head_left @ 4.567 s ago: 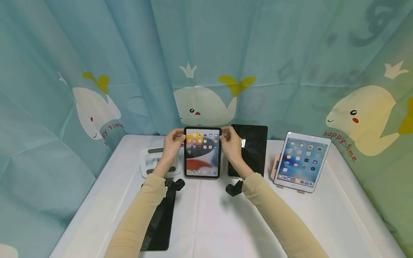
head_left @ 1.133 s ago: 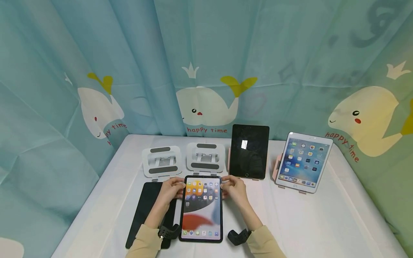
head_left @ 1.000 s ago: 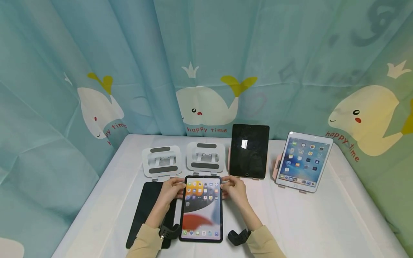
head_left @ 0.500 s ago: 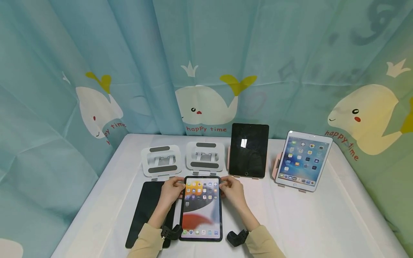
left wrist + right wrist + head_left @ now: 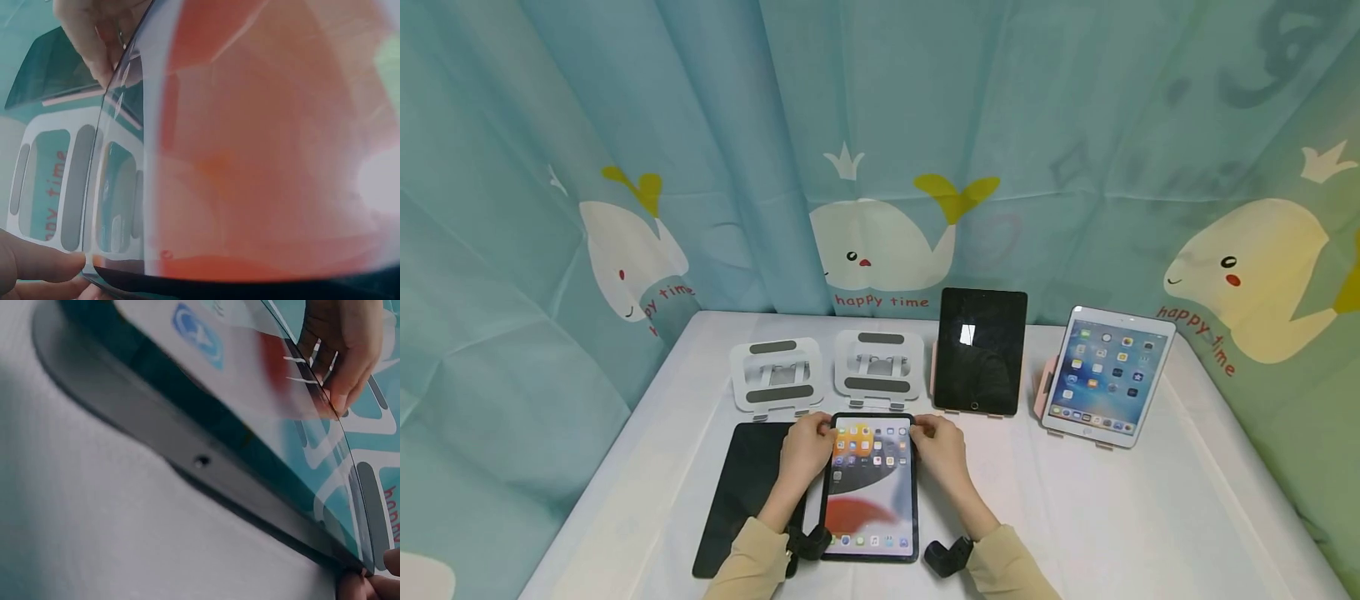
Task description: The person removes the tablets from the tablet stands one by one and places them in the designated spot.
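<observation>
Since a few seconds back, the lit tablet (image 5: 870, 487) has come off the white stand (image 5: 880, 372) at the back and now sits low at the near edge of the table (image 5: 1150, 517), right in front of the person. Over the last second it's barely budged, just slid a touch closer.

Left hand (image 5: 805, 450) pinches the tablet's upper left corner, thumb on the bezel, fingers curled down the side. Right hand (image 5: 942, 450) does the same at the upper right corner. So both are grasping it, neither let go. From the right wrist view the tablet looks tilted, near edge down by the tabletop and far end raised, but I can't tell if that near edge actually touches the cloth.

Just to the left of it a dark tablet (image 5: 741, 496) lies flat, screen off, partly under the left forearm. Behind that is a second white stand (image 5: 772, 375), also with nothing on it, next to the first. Further right, a black tablet (image 5: 981, 352) stands propped with its screen dark, and well to the right a white tablet (image 5: 1108, 375) leans on a pink stand (image 5: 1042, 385) with its home screen lit. Whale-print curtain (image 5: 880, 167) all around the back.
</observation>
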